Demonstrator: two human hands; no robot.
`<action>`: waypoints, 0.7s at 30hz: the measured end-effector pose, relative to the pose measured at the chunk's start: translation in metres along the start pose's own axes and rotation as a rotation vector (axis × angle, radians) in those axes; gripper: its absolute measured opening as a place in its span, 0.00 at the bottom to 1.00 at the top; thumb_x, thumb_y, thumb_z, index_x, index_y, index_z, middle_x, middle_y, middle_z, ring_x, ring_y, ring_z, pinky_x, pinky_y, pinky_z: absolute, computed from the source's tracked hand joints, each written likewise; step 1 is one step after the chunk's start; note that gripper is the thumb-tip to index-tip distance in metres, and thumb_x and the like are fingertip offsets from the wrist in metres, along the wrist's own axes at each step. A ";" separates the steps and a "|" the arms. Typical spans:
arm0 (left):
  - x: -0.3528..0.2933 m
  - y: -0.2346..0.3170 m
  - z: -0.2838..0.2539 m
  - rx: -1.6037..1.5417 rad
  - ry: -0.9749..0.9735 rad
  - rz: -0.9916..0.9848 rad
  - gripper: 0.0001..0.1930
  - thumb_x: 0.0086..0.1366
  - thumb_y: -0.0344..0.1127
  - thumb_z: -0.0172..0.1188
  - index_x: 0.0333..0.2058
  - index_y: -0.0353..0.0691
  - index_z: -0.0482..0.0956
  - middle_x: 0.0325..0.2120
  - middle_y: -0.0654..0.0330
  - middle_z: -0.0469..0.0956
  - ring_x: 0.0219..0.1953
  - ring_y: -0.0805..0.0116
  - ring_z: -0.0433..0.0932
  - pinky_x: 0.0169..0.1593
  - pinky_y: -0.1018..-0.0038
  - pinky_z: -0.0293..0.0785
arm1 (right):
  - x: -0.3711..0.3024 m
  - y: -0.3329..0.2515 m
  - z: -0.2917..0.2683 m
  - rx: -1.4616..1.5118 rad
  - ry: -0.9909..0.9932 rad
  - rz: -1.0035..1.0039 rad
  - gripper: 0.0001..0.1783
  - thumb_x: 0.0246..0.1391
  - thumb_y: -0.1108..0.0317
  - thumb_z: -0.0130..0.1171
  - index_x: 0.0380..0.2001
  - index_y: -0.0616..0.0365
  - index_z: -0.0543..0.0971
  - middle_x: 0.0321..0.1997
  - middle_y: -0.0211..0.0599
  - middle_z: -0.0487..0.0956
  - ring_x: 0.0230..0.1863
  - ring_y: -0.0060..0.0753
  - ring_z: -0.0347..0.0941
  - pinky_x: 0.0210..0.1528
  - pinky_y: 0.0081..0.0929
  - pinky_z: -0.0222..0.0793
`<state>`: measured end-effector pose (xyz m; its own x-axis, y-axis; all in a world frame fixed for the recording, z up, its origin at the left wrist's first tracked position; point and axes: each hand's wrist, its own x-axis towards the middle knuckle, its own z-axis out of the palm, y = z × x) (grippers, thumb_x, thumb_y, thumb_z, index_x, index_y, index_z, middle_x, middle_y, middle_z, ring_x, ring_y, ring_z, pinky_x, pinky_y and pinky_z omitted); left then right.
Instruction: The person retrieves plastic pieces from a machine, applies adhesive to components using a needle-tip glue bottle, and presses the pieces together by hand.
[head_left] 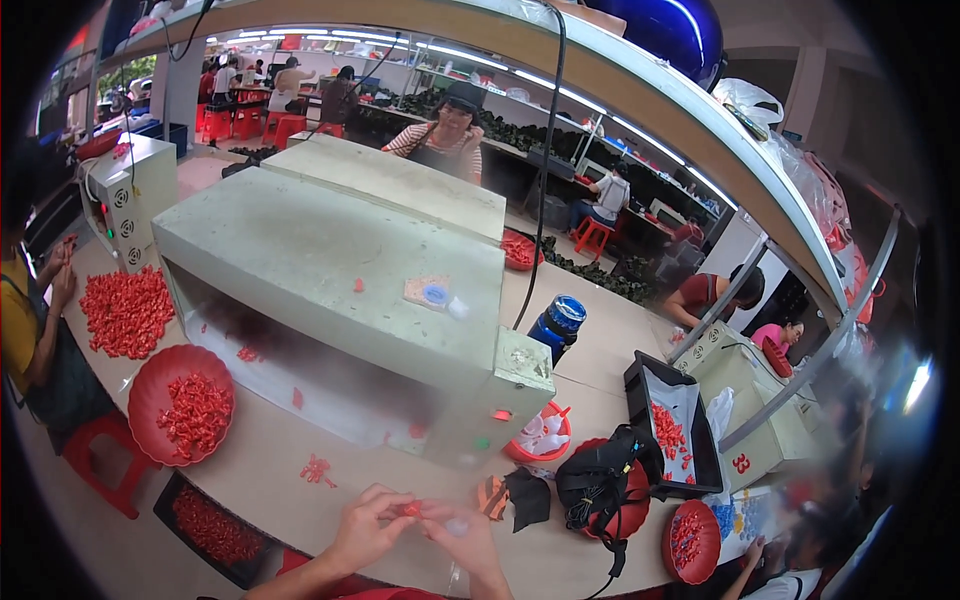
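Above the near edge of the table, my left hand (368, 524) and my right hand (462, 540) meet at the fingertips. A small shiny red plastic piece (411, 509) is pinched between them, mostly by the left fingers. Haze over the right fingers hides how they grip it. Just beyond my left hand lies a small cluster of red pieces (318, 471) on the tabletop. A red fluted bowl (140, 405) farther left holds many similar pieces, next to a large loose heap of them (127, 312).
A long pale metal machine (330, 240) with an open front slot stands ahead. To the right are a red basket (560, 445), a black bag (600, 475), a blue bottle (560, 325) and a black tray (710, 450) of red pieces. A co-worker (40, 330) sits at left.
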<state>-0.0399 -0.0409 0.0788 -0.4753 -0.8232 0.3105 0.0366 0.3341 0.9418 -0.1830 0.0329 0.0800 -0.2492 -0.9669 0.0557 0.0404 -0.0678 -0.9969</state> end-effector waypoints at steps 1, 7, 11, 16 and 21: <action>-0.001 -0.001 0.001 -0.008 -0.006 0.003 0.13 0.49 0.22 0.60 0.37 0.33 0.76 0.31 0.56 0.73 0.31 0.67 0.78 0.34 0.78 0.77 | -0.001 0.000 0.000 0.000 0.000 0.005 0.07 0.47 0.82 0.54 0.32 0.66 0.74 0.43 0.42 0.73 0.40 0.25 0.71 0.40 0.19 0.71; -0.005 0.000 0.002 0.021 -0.004 0.024 0.13 0.49 0.22 0.60 0.37 0.34 0.76 0.30 0.56 0.73 0.30 0.67 0.78 0.32 0.77 0.76 | -0.007 -0.003 0.002 0.036 0.024 0.038 0.06 0.49 0.81 0.53 0.33 0.67 0.74 0.43 0.42 0.72 0.40 0.25 0.72 0.38 0.18 0.72; -0.008 0.001 0.000 0.055 -0.022 -0.008 0.14 0.48 0.21 0.62 0.36 0.33 0.77 0.31 0.55 0.74 0.31 0.69 0.77 0.35 0.77 0.78 | -0.007 -0.006 0.003 0.030 0.023 0.058 0.06 0.48 0.81 0.52 0.33 0.67 0.74 0.44 0.43 0.72 0.40 0.26 0.72 0.38 0.18 0.72; -0.009 -0.001 0.002 0.086 -0.013 -0.001 0.14 0.48 0.21 0.62 0.36 0.33 0.77 0.30 0.55 0.73 0.31 0.68 0.78 0.34 0.77 0.78 | -0.008 -0.006 0.003 0.006 0.022 0.045 0.06 0.48 0.82 0.52 0.32 0.66 0.74 0.44 0.44 0.72 0.40 0.26 0.71 0.38 0.18 0.72; -0.009 0.002 0.001 0.101 -0.015 -0.003 0.14 0.47 0.21 0.61 0.36 0.33 0.77 0.31 0.55 0.73 0.31 0.68 0.78 0.34 0.77 0.78 | -0.009 -0.004 0.003 0.008 0.037 0.085 0.07 0.47 0.82 0.52 0.32 0.66 0.74 0.43 0.44 0.73 0.42 0.26 0.71 0.40 0.19 0.70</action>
<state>-0.0366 -0.0328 0.0778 -0.4888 -0.8175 0.3047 -0.0532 0.3765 0.9249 -0.1778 0.0407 0.0832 -0.2802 -0.9594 -0.0318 0.0703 0.0125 -0.9974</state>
